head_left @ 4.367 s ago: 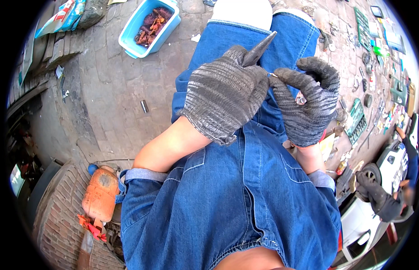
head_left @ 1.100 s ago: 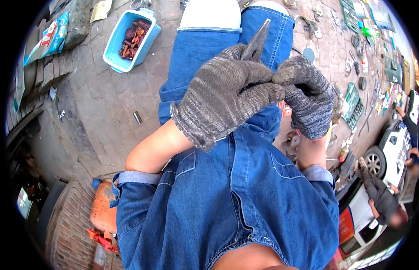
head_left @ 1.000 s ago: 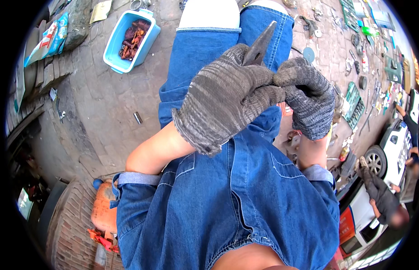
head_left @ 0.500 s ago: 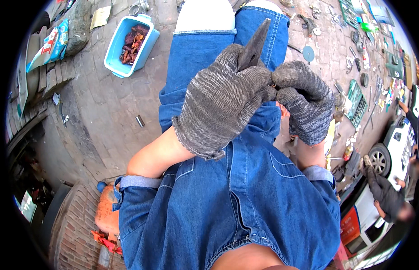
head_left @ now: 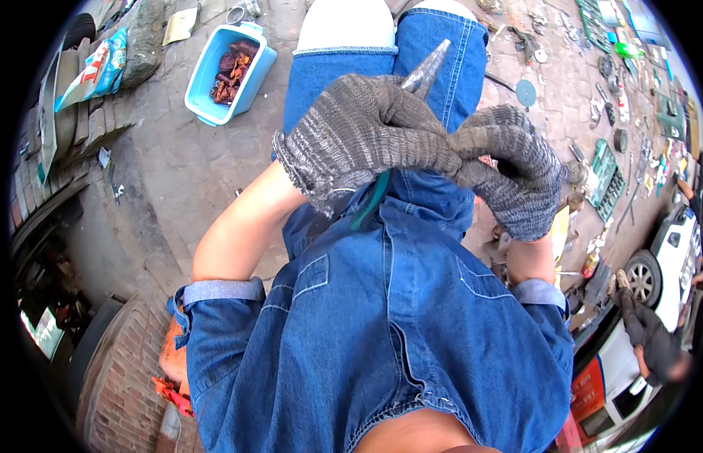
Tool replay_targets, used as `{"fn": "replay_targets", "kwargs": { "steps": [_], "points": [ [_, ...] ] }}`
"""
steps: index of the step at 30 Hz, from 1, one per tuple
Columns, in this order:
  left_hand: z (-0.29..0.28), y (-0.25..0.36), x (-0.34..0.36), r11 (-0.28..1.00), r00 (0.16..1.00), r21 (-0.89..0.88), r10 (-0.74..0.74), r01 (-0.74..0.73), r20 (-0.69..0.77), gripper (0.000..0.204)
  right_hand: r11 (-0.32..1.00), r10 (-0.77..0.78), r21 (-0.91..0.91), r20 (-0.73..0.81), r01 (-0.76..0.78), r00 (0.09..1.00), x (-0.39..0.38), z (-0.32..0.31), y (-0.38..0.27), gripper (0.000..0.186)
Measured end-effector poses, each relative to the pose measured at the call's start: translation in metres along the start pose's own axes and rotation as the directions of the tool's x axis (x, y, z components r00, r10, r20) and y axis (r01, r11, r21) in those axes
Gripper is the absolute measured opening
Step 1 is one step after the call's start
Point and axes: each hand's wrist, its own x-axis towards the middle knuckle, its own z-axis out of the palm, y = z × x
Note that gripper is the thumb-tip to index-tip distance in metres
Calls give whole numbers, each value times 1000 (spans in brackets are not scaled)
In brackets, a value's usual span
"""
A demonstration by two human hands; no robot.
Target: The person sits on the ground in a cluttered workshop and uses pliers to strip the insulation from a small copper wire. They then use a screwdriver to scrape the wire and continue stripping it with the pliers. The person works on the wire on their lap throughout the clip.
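Note:
Both hands wear grey striped knit gloves and meet over my lap. My left hand (head_left: 370,124) is closed round a pair of pliers (head_left: 427,69). Their dark, pointed jaws stick out past the knuckles, and a green handle shows below the palm. My right hand (head_left: 514,170) is pinched closed, its thumb and fingertips pressed against the left fingertips. Whatever lies in that pinch is hidden by the gloves.
A light blue tub (head_left: 267,72) with reddish-brown scraps inside stands on the paving at the far left. Several tools, open green socket cases (head_left: 607,181) and a grey disc (head_left: 526,93) lie at the right. A white car (head_left: 669,249) and another person (head_left: 646,325) are beyond.
My left hand has turned and shifted slightly left, so the pliers' jaws sit lower and the green handle now shows. Both hands' fingertips still meet.

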Motion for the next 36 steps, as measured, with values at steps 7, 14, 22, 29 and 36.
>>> {"fn": "replay_targets", "kwargs": {
  "steps": [7,14,22,29,36],
  "points": [
    [4,0,1,871,916,287,394,-399,80,28,952,230,225,-73,-209,970,-8,0,1,22],
    [12,13,-10,858,957,455,287,-240,-37,34,962,184,217,-74,-164,980,-11,-1,3,22],
    [19,23,-16,759,947,591,319,-272,26,31,919,218,348,-50,-188,975,-14,2,-4,19],
    [30,7,-17,626,882,714,471,-315,-24,24,902,312,364,-171,-234,935,-25,17,-7,19],
    [42,1,-20,879,904,401,365,-257,-221,23,972,213,153,-256,-178,943,-19,17,-7,17]
  ]
}}
